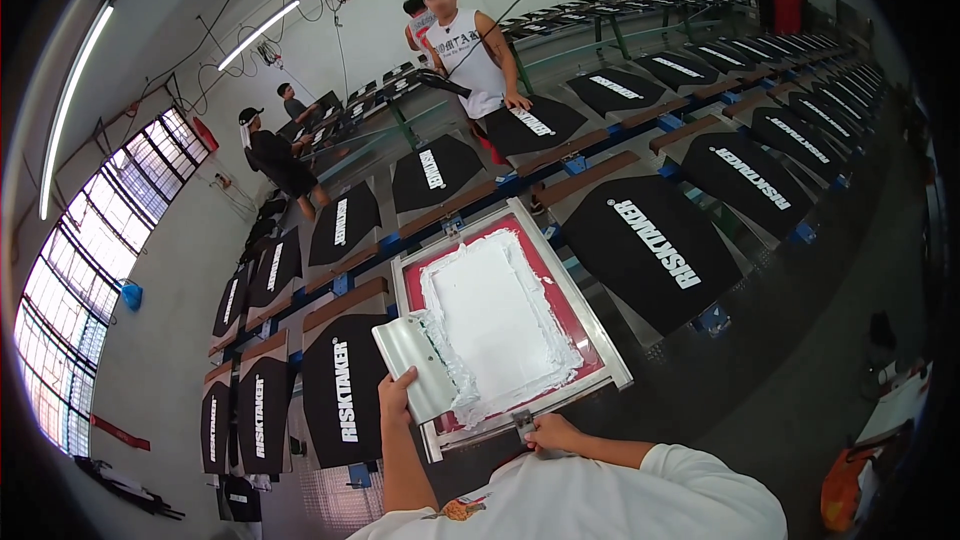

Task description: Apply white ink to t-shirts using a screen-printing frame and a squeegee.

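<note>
My left hand is closed on a wide metal squeegee, which lies tilted at the left side of a screen printing frame. White ink covers the middle of the frame's red mesh, thick and ridged at its edges and against the squeegee's blade. At the near edge of the frame, my right hand is closed round a small metal handle or clamp. What lies beneath the screen is hidden.
Black fabric panels with white lettering lie on boards along rails to both sides. Across the rails a co-worker leans a hand on a panel. Other people stand farther left. Barred windows line the left wall.
</note>
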Demonstrator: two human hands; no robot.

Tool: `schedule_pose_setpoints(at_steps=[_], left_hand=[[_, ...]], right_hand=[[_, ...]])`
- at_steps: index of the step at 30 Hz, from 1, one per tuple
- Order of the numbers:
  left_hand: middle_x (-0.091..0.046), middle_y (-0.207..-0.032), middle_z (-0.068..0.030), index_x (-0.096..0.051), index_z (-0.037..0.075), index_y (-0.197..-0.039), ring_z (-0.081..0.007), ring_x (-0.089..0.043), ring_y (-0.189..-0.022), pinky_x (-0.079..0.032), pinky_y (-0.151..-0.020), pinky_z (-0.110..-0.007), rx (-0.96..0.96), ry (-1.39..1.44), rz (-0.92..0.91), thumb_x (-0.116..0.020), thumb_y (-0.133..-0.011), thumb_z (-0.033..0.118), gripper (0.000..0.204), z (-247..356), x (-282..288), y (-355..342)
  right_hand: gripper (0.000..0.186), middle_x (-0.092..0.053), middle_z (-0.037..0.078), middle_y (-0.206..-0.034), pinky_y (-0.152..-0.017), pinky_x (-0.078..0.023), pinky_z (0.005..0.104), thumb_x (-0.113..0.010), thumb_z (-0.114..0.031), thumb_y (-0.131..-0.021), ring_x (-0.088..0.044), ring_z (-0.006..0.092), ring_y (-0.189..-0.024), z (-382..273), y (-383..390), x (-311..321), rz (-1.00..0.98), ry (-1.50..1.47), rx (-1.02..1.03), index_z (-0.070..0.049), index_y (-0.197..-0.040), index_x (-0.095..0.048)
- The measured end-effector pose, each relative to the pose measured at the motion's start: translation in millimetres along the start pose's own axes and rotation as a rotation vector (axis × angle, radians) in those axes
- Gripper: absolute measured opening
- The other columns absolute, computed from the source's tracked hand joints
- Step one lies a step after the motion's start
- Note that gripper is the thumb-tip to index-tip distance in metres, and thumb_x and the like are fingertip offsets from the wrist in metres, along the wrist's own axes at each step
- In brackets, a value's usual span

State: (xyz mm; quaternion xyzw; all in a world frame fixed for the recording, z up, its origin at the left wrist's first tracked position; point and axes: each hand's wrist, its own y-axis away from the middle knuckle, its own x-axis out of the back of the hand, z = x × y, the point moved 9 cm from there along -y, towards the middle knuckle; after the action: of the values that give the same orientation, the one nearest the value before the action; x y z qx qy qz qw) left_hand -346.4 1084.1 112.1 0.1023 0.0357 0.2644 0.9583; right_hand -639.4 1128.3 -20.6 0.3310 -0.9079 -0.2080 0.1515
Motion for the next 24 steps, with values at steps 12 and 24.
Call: schedule_pose_setpoints(at_steps=[12, 24], left_hand=[[-0.064, -0.096, -0.0169, -0.056, -0.008, -0.108, -0.0265, -0.064, -0.081, -0.051, -0.075, -0.038, 0.008, -0.006, 0.0, -0.071, -0.076, 0.012, 0.04, -2, 1, -12], [-0.064, -0.096, -0.0167, -0.056, -0.008, -0.107, -0.0268, -0.064, -0.08, -0.052, -0.074, -0.039, 0.027, 0.002, -0.014, -0.072, -0.076, 0.012, 0.04, -10, -4, -7]], right_hand=[[0.022, -0.068, 0.007, -0.074, -0.059, -0.051, 0.0279, -0.062, -0.019, -0.086, -0.065, 0.0127, -0.06, -2, -5, 3, 0.003, 0.094, -0.028, 0.002, -0.083, -0.061], [0.023, -0.068, 0.008, -0.072, -0.059, -0.052, 0.0274, -0.064, -0.02, -0.085, -0.065, 0.0129, -0.062, 5, 2, 0, 0.016, 0.161, 0.013, 0.002, -0.08, -0.061]])
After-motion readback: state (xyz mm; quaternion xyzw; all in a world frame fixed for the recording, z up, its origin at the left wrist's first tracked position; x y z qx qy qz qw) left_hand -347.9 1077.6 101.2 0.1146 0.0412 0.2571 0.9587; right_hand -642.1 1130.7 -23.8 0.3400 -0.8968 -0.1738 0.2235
